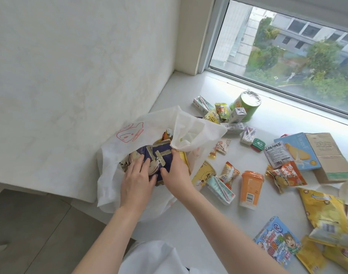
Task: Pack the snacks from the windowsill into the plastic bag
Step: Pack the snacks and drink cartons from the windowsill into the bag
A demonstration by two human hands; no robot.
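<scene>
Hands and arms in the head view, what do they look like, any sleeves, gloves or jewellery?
Both forearms are bare from the bottom of the frame up to the wrists, with no sleeves showing. The left hand and right hand wear no gloves, and no rings, watch or bracelet are visible. Nails look short and unpainted, though they are small in the frame. A white garment shows at the bottom edge.

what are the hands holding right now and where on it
Both hands hold a dark purple snack packet inside the white plastic bag: left hand on its near-left face, right hand at its near-right edge.
</scene>
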